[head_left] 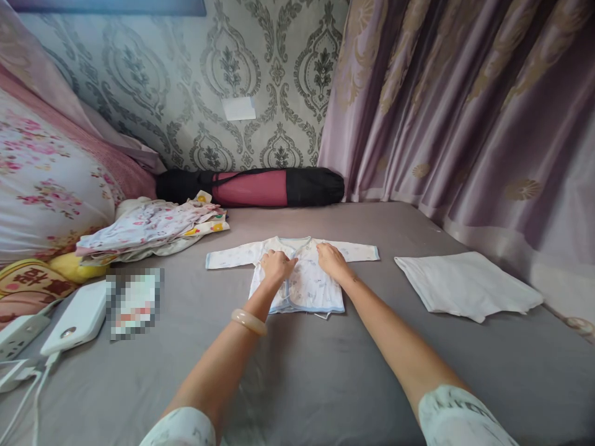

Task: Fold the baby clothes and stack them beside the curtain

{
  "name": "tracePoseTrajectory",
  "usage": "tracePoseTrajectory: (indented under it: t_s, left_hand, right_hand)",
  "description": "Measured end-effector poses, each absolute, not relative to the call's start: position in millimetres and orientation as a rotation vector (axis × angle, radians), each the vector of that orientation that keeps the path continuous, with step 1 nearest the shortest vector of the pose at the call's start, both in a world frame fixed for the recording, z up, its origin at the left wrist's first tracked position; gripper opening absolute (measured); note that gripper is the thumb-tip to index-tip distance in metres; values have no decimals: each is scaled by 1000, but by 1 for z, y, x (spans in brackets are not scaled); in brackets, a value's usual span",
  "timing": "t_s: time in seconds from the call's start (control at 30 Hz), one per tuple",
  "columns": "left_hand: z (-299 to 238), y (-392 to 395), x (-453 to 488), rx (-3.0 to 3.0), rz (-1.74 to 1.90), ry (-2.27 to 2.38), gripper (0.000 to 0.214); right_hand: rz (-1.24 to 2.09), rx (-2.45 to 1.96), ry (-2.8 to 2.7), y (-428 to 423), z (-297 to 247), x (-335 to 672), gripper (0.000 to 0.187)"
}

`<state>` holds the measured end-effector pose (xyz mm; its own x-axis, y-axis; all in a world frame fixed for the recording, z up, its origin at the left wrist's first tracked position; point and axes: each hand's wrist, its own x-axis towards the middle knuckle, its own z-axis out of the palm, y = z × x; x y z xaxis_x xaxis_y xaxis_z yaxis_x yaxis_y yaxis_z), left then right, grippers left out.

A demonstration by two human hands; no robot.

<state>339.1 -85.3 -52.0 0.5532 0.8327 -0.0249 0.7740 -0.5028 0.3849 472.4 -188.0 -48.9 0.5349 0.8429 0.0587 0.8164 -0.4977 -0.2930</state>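
A patterned wall [279, 68] and a purple curtain [418, 124] stand around the grey bed [320, 384]. Along its far edge lies a black and red roll [251, 189]. A pile of clothes [153, 226] is near the far left corner, and a white cloth [465, 285] lies near the right edge. The small shirt [309, 285] is spread between these two, sleeves pointing to both side edges. Your left hand [277, 266] and your right hand [333, 262] rest on its front, apart from each other; I cannot tell whether the fingers pinch the fabric.
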Motion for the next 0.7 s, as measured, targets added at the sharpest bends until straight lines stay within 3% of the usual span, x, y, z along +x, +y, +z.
tracePoseTrajectory:
  t_s: [0.17,0.37,0.53,0.7]
  left_hand:
    - [-62,-85,334,2412,235,1320,33]
    - [-70,-87,325,2479,280,1317,35]
    - [-80,-93,323,2587,374,1311,35]
    - [-83,-94,318,2675,494,1273,33]
  right_hand:
    - [128,-2485,-1390,-160,-69,478,43]
    - [186,-2567,-1295,-144,-84,463,65]
    - [51,-2602,-1279,-141,-94,457,65]
    - [176,-2560,-1304,-149,-83,458,65]
